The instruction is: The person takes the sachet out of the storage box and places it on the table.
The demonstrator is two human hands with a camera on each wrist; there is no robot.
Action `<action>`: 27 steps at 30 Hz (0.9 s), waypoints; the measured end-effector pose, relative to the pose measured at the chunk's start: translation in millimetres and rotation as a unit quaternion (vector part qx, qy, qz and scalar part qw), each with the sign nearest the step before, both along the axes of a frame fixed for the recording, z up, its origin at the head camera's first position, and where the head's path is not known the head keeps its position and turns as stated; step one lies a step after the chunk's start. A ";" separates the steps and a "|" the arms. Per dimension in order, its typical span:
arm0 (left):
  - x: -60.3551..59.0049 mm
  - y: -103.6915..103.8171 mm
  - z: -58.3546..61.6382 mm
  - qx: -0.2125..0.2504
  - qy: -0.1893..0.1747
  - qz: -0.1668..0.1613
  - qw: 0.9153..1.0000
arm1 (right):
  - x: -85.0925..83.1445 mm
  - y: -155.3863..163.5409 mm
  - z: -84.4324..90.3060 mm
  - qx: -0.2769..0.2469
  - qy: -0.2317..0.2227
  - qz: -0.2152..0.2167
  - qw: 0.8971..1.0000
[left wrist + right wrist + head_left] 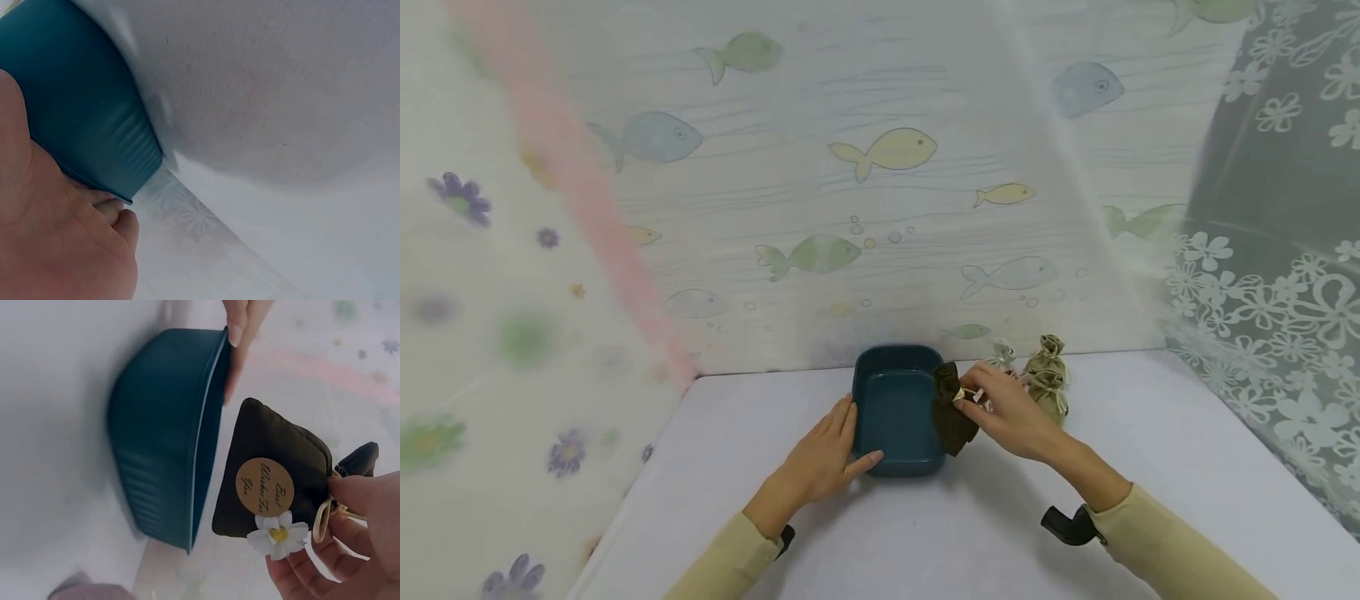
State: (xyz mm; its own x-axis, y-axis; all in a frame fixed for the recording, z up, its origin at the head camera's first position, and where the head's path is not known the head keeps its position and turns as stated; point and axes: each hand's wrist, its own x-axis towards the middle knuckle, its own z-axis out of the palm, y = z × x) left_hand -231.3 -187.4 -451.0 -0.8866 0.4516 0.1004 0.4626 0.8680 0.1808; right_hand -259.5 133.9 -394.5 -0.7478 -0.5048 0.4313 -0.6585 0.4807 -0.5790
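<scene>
A deep teal dish (898, 467) stands on the white table. My left hand (823, 450) rests along its left side, fingers fairly straight on the rim and thumb over the front left corner. In the left wrist view, the palm lies beside the dish's outer wall (81, 94). My right hand (1011, 412) pinches a dark brown drawstring pouch (953, 427) by its tied neck, at the dish's right edge. The right wrist view shows the pouch (281, 444) held above rim level, with a round "Best Wishes For You" sticker (265, 487) and a white fabric flower (279, 534).
Right of the dish, partly behind my right hand, stand olive-gold pouches (1051, 392) and a silvery pouch (1002, 352). A fish-print curtain (880, 250) hangs at the table's back edge. Sheer floral fabric (1285, 333) hangs at right, flower-print cloth (512, 375) at left.
</scene>
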 end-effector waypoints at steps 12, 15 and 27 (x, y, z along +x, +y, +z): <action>-6.3 -0.6 -10.0 -0.020 0.001 0.006 1.000 | -22.9 -35.8 -3.1 0.005 -0.010 -0.007 1.000; -7.0 -1.5 -10.8 -0.017 0.009 0.005 1.000 | -30.5 -45.3 -4.1 0.009 -0.006 -0.007 1.000; -4.3 -2.4 -2.8 -0.033 -0.001 0.002 0.999 | -61.6 -76.7 -12.0 -0.022 -0.007 -0.019 1.000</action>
